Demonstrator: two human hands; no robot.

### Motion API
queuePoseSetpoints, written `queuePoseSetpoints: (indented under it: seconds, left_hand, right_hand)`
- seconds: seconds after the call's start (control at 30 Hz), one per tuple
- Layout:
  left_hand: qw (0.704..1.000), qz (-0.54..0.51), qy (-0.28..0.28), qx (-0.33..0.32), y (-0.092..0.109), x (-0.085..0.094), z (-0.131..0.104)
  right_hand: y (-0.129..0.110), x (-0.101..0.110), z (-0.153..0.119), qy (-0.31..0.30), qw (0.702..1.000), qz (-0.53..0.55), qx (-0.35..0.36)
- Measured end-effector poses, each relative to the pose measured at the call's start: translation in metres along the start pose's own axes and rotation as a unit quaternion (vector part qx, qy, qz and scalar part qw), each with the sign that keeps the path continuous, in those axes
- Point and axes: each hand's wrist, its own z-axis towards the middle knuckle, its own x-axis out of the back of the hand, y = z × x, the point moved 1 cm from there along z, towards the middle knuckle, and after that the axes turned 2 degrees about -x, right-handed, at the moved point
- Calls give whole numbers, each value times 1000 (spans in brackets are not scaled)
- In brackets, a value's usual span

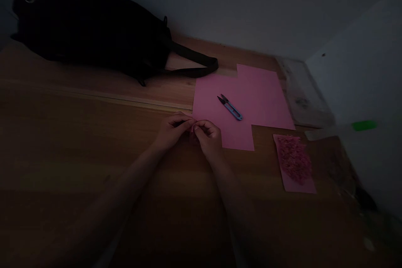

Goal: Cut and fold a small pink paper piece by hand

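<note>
My left hand (173, 130) and my right hand (208, 135) meet over the wooden table, thumbs and fingertips pinched together. Between them is a small piece of pink paper (192, 129), mostly hidden by the fingers. Just beyond my right hand lie overlapping pink paper sheets (260, 96). On these rests a pair of blue thread snips (230, 107), its dark blades pointing up and left. Farther right, a heap of crumpled or shredded pink bits (294, 159) sits on a small pink rectangle (300, 186).
A large black bag (94, 25) lies at the back left against the wall, its strap (201, 60) reaching toward the pink sheets. At the back right is a clear plastic package (306, 92). A green strip (364, 125) shows at the right. The room is dim.
</note>
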Motion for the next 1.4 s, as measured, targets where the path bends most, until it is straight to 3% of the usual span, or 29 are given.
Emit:
queuePoseSetpoints:
  seconds: [1.4]
  left_hand:
    - [996,-43,44,59,-6,-3,0]
  right_hand:
    - [0,-1,0,3,1000,15,-5]
